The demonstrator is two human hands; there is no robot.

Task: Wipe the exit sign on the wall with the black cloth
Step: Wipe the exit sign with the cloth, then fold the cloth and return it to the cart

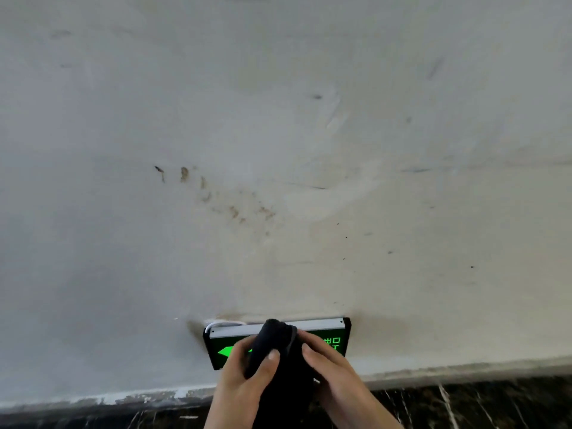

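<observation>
The exit sign is mounted low on the wall, a black box with a silver top strip, a lit green arrow at its left and green characters at its right. A bunched black cloth is held in front of the sign's middle and hides that part. My left hand grips the cloth from the left, thumb across its front. My right hand holds the cloth's right side, fingers laid over it. Both forearms enter from the bottom edge.
The pale wall carries brown stains and scuff marks above the sign. A white cable loops out at the sign's top left corner. A dark marble skirting runs along the wall's base below the sign.
</observation>
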